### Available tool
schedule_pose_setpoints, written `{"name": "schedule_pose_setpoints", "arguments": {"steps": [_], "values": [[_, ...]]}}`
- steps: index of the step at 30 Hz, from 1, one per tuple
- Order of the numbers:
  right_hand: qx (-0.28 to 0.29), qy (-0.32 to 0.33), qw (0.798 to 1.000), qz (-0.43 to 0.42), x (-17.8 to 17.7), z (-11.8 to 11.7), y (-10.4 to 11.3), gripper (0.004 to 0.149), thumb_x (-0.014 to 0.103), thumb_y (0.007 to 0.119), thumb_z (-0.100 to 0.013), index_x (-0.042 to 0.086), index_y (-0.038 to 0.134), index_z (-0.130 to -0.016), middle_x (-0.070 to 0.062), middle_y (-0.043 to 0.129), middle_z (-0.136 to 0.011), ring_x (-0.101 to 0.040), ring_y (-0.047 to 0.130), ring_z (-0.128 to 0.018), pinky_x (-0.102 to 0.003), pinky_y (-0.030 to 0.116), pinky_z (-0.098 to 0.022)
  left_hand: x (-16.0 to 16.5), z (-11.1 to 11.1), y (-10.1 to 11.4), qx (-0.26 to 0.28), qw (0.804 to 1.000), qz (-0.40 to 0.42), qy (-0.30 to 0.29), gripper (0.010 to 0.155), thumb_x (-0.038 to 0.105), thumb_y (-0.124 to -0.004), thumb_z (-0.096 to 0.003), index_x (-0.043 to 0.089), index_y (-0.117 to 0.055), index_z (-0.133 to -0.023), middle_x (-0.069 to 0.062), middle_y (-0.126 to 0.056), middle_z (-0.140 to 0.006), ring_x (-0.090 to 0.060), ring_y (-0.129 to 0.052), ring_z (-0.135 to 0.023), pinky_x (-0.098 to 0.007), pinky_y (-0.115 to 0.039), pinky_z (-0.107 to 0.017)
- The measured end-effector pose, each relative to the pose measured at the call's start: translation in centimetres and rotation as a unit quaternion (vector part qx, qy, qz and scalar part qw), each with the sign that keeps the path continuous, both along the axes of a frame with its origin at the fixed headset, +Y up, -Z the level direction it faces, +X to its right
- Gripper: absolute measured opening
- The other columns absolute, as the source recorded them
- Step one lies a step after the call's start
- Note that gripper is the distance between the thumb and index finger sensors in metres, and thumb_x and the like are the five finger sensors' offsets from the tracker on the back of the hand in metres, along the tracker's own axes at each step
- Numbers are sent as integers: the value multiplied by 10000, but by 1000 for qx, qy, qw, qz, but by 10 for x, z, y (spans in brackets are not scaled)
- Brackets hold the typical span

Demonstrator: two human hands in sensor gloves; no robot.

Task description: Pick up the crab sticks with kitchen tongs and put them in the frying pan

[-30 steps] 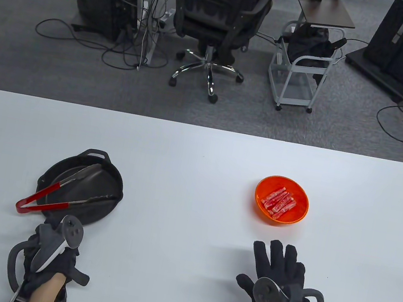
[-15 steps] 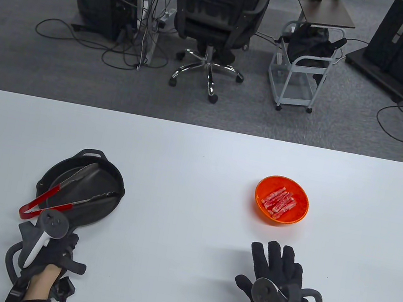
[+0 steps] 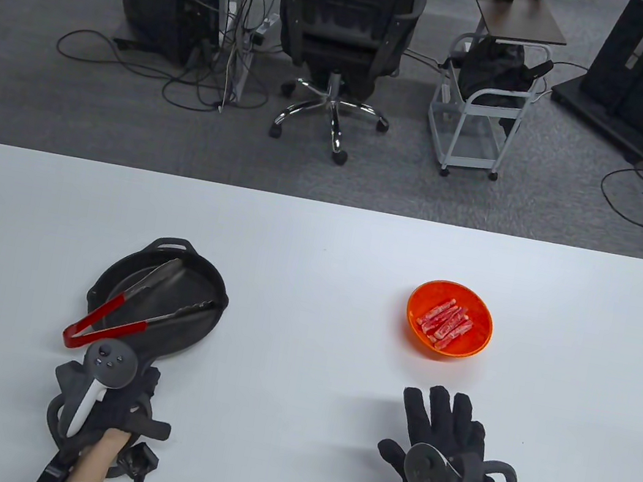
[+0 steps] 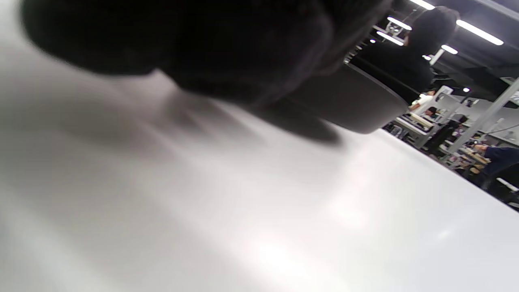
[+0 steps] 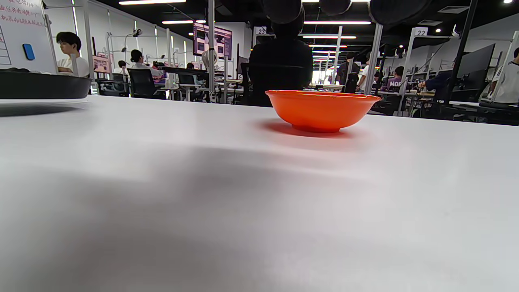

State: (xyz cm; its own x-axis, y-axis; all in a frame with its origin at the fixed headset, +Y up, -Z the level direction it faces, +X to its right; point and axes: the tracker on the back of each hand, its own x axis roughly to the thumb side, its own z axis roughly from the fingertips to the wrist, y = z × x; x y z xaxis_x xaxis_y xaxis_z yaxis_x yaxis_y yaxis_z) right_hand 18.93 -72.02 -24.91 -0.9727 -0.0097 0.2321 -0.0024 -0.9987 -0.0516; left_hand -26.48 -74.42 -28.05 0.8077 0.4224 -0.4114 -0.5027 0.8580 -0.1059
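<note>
A black frying pan (image 3: 194, 312) lies on the left of the white table, with red-handled metal tongs (image 3: 122, 315) resting across it. My left hand (image 3: 130, 391) sits at the pan's near edge with its fingers curled round the pan handle, which is hidden under the glove. In the left wrist view the dark glove (image 4: 202, 40) fills the top and the pan wall (image 4: 357, 105) shows beyond it. An orange bowl (image 3: 481, 338) on the right holds several pink crab sticks (image 3: 445, 324). My right hand (image 3: 445, 421) lies flat on the table in front of the bowl, fingers spread, holding nothing.
The right wrist view looks low across the table at the orange bowl (image 5: 322, 108), with the pan (image 5: 40, 85) at far left. Beyond the table's far edge are an office chair (image 3: 343, 27), a white cart (image 3: 485, 108) and floor cables.
My left hand has shifted right and slightly forward, and the pan with the tongs on it has slid right with it. The right hand and the bowl have stayed put.
</note>
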Motion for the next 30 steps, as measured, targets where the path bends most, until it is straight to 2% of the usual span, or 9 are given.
{"name": "schedule_pose_setpoints", "arguments": {"steps": [5,11,15,20,30], "values": [[4,-1,1000,-1,2,0,1,846,648,419,-520,175,241,-1199,-283,327,-1217,-608,311,-1039,-746,483,-684,35,-3,9,14,999,3,-41,556,453,-704,-619,-4,-752,-932,66,-982,-534,-32,-1006,-169,-267,-926,-142],[5,0,1000,2,0,0,1,842,646,420,-521,176,244,-1197,-281,331,-1215,-606,316,-1039,-743,483,-686,86,-15,14,12,995,-15,-97,557,464,-689,-628,4,-751,-935,88,-980,-539,-4,-1009,-177,-244,-937,-147],[5,-2,1000,1,2,0,1,844,645,421,-520,173,242,-1197,-283,336,-1214,-608,318,-1037,-744,484,-684,118,-18,18,9,992,3,-125,558,466,-680,-636,4,-744,-942,93,-975,-550,4,-1011,-190,-240,-942,-159],[4,-7,1000,1,4,1,1,854,643,421,-521,157,213,-1192,-288,340,-1209,-609,323,-1033,-742,490,-681,156,-21,12,1,985,-25,-171,555,473,-664,-646,11,-738,-945,111,-971,-556,28,-1013,-200,-220,-952,-166],[1,-4,1000,2,4,2,2,856,641,421,-523,156,186,-1188,-295,342,-1207,-609,324,-1032,-740,492,-681,180,-13,-9,-39,981,-13,-189,564,469,-640,-659,1,-703,-967,108,-960,-600,15,-1043,-258,-233,-968,-217]]}}
